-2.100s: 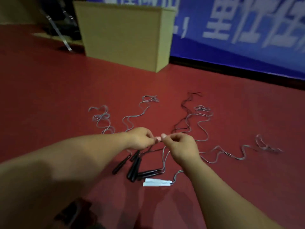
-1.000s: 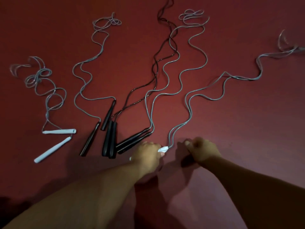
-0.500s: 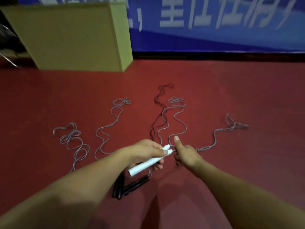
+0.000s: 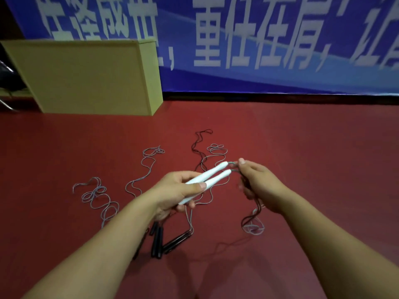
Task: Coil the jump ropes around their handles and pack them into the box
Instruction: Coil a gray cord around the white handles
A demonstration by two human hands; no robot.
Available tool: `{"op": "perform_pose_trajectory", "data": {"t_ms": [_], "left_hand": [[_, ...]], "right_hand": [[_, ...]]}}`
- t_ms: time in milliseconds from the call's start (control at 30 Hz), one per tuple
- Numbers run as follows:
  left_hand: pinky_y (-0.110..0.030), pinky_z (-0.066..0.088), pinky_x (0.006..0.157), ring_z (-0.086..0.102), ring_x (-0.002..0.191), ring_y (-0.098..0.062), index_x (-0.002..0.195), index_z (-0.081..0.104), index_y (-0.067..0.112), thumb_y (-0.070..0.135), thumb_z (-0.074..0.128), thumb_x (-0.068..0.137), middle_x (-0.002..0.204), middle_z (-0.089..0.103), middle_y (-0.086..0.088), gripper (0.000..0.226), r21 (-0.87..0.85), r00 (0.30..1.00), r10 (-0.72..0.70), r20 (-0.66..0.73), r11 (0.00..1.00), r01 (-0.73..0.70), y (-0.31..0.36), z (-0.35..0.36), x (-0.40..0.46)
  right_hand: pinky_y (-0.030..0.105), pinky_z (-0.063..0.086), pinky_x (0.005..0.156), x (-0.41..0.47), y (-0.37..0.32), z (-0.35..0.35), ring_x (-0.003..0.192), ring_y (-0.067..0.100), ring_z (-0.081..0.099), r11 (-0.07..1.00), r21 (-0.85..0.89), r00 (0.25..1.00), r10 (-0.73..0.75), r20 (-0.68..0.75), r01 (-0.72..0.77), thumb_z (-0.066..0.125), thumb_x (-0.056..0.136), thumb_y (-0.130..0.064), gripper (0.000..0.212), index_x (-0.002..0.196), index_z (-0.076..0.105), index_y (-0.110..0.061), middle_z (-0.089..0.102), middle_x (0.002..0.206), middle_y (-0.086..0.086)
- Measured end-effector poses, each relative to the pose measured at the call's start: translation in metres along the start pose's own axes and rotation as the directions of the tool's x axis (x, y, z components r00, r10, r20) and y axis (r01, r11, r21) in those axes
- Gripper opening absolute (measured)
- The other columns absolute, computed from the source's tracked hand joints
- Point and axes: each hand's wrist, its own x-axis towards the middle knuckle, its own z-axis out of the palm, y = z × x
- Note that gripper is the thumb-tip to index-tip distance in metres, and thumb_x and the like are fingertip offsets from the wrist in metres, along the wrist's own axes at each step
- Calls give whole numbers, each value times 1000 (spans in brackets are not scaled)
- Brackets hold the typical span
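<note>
Grip: While the left hand [image 4: 179, 190] clasps the pair of slim white plastic handles [image 4: 207, 179] side by side, the right hand [image 4: 257, 182] pinches their thin grey cord [image 4: 252, 225] just past the handle tips, thumb on top.
Cord: from the right hand it hangs down to a small loose loop on the red floor [image 4: 302, 158] below that wrist.
Risk, tangle: a dark strand seems to run with the grey one under the right hand; I judge winding now could drag a neighbouring rope in.
Risk, slip: the two handles could splay if the left thumb eases.
Risk, snag: black handles [image 4: 164, 240] lie directly beneath the left forearm, ropes fanned out beyond both hands.
Room: bare floor to the right of the right hand.
Box: the tan cardboard box [image 4: 86, 76] stands well beyond the left hand, against the blue banner [image 4: 280, 39]; its opening is not visible.
</note>
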Motion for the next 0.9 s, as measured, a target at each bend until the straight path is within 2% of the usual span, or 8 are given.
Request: {"op": "perform_pose_trajectory", "data": {"t_ms": [133,233,333,433,533,600,700,900], "left_hand": [[-15,25,33,50,47,-12,108,71,15,14,69,88,76,66,-3,20,33,999,11,37,999,-12,6,8,-18],[-15,26,32,52,45,-12,112,68,12,12,68,88,75,67,-6,24,-124,1000,-7,-16,992,5,14,14,-22],[-15,34,36,58,49,-12,106,66,14,6,61,90,75,70,-4,18,-379,993,-7,-121,925,-40,23,8,-20],[-18,50,45,66,55,-16,104,61,13,4,58,91,72,68,-10,16,-578,979,-4,-203,808,-116,23,-1,-16],[-19,53,47,63,52,-14,104,60,13,10,60,93,70,65,-9,11,-630,957,-79,-280,767,-121,16,-1,-7],[-17,49,45,58,50,-11,99,59,13,15,60,95,69,59,-5,5,-653,930,-122,-347,743,-146,13,2,0],[-16,41,46,45,54,-9,88,59,13,21,58,97,68,48,-1,12,-681,869,-164,-468,693,-236,15,0,7],[-15,45,48,46,52,-4,95,60,15,28,58,98,73,52,2,13,-701,829,-113,-548,603,-381,19,-5,9]], "right_hand": [[20,30,42,-25,-9,15,46,15,41,985,73,987,-161,28,159,45,103,-26,27,106,69,-12,56,66,16],[24,29,46,-28,-14,13,49,13,41,978,28,977,-205,-55,206,51,101,-23,23,96,72,-14,56,57,3],[23,28,45,-24,-14,9,46,11,39,989,9,983,-146,-109,148,52,100,-19,24,94,73,-12,51,50,-2],[28,27,49,-19,-8,14,49,15,41,996,26,991,-84,-101,87,55,99,-22,23,94,74,-11,55,56,10],[25,37,49,-16,-8,21,49,15,47,992,121,999,-26,-47,31,55,99,-16,21,93,73,-8,65,72,18],[24,42,49,-15,-11,25,48,17,50,974,222,999,32,28,-37,54,98,-13,18,96,70,-6,68,75,17],[26,45,52,-11,-13,34,50,20,54,953,272,984,96,151,-135,55,97,-13,15,98,67,-5,68,74,16],[25,51,57,-16,-13,50,55,14,61,908,395,986,93,138,-141,55,98,-13,15,103,66,-3,71,75,12]]}}
